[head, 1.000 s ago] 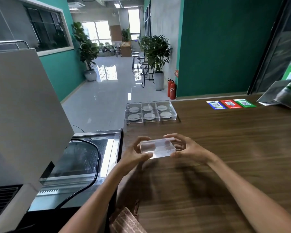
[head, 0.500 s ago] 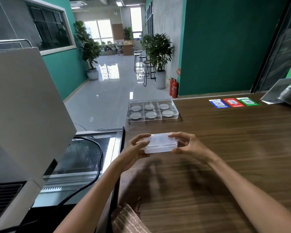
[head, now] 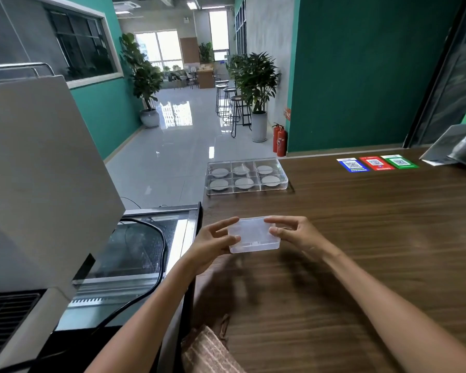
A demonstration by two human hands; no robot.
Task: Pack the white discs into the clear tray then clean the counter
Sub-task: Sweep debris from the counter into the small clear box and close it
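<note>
Tilted flatter now than a second ago, with the small clear box (head: pixel 253 235) showing its broad top face instead of its long side. Pinched at the left end by the left hand (head: pixel 213 244), thumb on the near edge, forefinger stretched along the far edge, other fingers loosely curled. Gripped at the right end by the right hand (head: pixel 293 234) the same way. Held near the counter's (head: pixel 361 238) left edge. Farther back, at the far left corner, the clear tray (head: pixel 246 176) with six white discs (head: pixel 244 183), one per compartment. Bare wood to the right.
</note>
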